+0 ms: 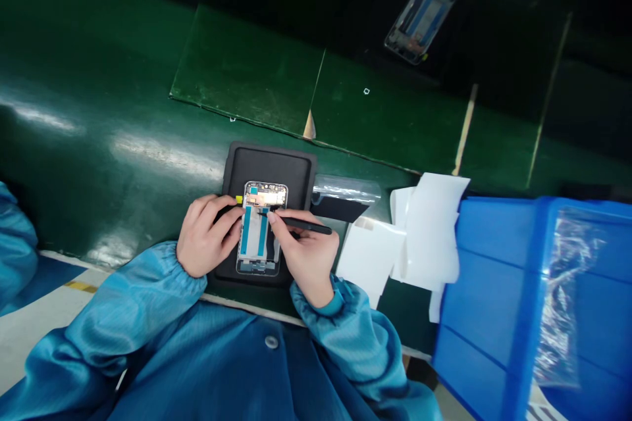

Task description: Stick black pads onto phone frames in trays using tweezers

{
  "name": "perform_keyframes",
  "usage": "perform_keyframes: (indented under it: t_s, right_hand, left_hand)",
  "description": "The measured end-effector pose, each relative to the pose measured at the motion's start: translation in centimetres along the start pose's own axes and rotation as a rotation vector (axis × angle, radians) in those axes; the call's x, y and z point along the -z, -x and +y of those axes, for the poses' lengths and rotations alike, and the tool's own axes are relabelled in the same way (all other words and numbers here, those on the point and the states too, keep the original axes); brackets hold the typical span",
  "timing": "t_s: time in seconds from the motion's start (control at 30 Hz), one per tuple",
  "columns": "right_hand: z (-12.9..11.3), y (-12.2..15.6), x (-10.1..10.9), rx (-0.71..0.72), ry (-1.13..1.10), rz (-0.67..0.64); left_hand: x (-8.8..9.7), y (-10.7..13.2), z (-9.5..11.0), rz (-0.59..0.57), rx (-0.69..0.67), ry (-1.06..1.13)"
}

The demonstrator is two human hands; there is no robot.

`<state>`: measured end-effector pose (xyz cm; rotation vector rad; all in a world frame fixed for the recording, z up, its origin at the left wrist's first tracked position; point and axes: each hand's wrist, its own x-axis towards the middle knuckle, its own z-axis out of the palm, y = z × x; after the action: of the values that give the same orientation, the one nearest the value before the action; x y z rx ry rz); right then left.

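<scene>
An opened phone, with its circuit board at the top and two blue strips down the middle, lies in a black tray. My left hand has its fingers bent against the phone's left edge, just below a small yellow tab, holding the phone there. Black tweezers are pinched in my right hand. Their thin tip points left over the phone, just under the board. The right fingers cover part of the phone's right side.
White sheets and a clear plastic bag lie right of the tray. A blue bin with clear film stands at far right. Another opened phone lies across the green table. A blue sleeve shows at left.
</scene>
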<state>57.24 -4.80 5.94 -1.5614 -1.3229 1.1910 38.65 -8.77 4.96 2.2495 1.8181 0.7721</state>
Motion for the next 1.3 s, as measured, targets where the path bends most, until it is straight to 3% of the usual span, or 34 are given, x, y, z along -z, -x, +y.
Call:
perform_keyframes:
  t_s: [0.13,0.33,0.57,0.77,0.83,0.93,1.03,1.1,1.2,1.3]
  right_hand:
    - [0.1,-0.1,-0.1,0.011,0.014,0.000]
    - [-0.6,0.1,0.3,0.011,0.055,0.006]
    - [-1.4,0.5,3.1,0.060,0.122,0.131]
    - [-1.2,0.5,5.2,0.037,0.143,0.182]
    - [-1.2,0.5,6.0,0.053,0.134,0.200]
    - [-1.2,0.4,7.4,0.108,0.128,0.245]
    - [-1.1,-0.2,9.0,0.140,0.116,0.293]
    - [-1.0,-0.6,10.0,0.139,0.087,0.305]
    - [-0.4,-1.2,11.4,0.129,0.042,0.320]
    - [0.3,-1.4,12.3,0.134,-0.001,0.342]
  left_hand:
    - [0.3,-0.2,0.1,-0.023,-0.046,-0.052]
    - [1.1,-0.8,0.8,-0.187,-0.161,-0.234]
    - [1.4,-1.2,0.9,-0.357,-0.212,-0.286]
    - [2.1,-1.2,-0.7,-0.346,-0.321,-0.179]
    - [2.0,-0.9,-0.6,-0.289,-0.231,-0.146]
    - [1.4,-0.1,-0.2,-0.169,0.059,-0.136]
    - [1.8,0.9,-0.9,-0.188,0.265,-0.118]
    - [3.2,1.4,-2.8,-0.211,0.325,-0.171]
    - [6.6,1.3,-6.8,-0.173,0.392,-0.423]
    - [9.3,-1.3,-8.9,0.011,0.343,-0.607]
